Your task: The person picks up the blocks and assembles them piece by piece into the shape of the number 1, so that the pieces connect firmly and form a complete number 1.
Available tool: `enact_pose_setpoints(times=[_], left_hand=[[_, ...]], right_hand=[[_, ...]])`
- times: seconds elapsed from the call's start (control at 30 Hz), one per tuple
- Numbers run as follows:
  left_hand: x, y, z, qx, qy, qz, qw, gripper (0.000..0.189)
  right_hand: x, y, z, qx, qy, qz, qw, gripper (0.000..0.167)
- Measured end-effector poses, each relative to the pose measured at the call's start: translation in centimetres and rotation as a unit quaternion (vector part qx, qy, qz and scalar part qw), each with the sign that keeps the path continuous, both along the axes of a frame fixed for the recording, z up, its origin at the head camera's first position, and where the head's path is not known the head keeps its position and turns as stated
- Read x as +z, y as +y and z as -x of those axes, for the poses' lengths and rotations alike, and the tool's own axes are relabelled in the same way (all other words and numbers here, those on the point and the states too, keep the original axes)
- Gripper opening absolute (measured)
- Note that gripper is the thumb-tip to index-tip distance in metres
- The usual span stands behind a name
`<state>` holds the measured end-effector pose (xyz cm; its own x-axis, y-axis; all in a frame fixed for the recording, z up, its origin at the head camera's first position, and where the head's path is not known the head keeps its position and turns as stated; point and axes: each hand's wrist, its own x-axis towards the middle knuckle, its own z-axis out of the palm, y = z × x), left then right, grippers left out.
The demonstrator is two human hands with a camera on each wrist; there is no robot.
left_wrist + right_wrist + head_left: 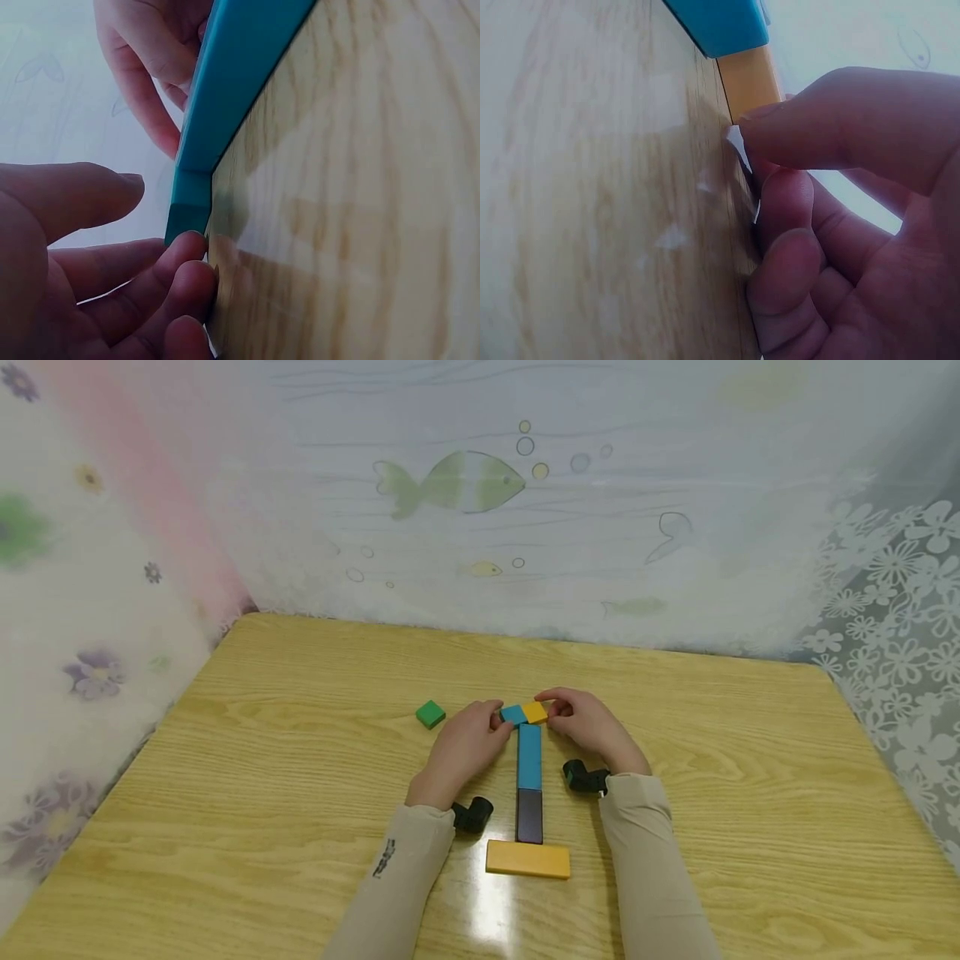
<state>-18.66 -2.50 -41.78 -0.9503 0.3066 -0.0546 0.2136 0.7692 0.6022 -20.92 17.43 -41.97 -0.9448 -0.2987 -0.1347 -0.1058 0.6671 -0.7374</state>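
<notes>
A small blue block point(513, 716) and a small yellow-orange block point(535, 712) lie side by side at the far end of a line of blocks. My left hand point(468, 739) touches the outer end of the small blue block with its fingers; in the left wrist view its thumb point(90, 196) stands apart from the block. On the other side, my right hand point(588, 722) pinches the yellow-orange block, thumb against the near corner and index finger along the far side. Below the pair runs a long blue block point(529, 757), then a dark purple block point(529, 817), then a crosswise yellow-orange block point(528, 859).
A green square block point(431, 714) lies by itself left of my left hand. The wooden table point(300, 710) reaches back to a printed curtain point(450, 577) with fish. Dark wrist cameras point(472, 816) sit at both cuffs, beside the line of blocks.
</notes>
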Motion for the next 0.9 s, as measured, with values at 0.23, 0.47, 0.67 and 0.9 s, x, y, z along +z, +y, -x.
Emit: enact_pose_setpoints(times=[0.23,0.47,0.67,0.9], left_hand=[[0.2,-0.1,0.0,0.004,-0.014,-0.012,0.9998,0.046],[0.7,-0.5,-0.1,0.01,-0.019,-0.025,0.9994,0.046],[1.1,-0.8,-0.1,0.01,-0.016,-0.029,0.9994,0.045],[1.5,-1.4,0.0,0.009,-0.011,-0.024,0.9996,0.042]], right_hand=[[0.0,0.0,0.0,-0.002,0.001,-0.006,1.0,0.032],[0.1,0.0,0.0,-0.001,0.001,-0.006,1.0,0.031],[0.0,-0.1,0.0,-0.005,-0.005,0.0,1.0,0.033],[0.0,-0.1,-0.1,-0.006,-0.006,-0.002,1.0,0.032]])
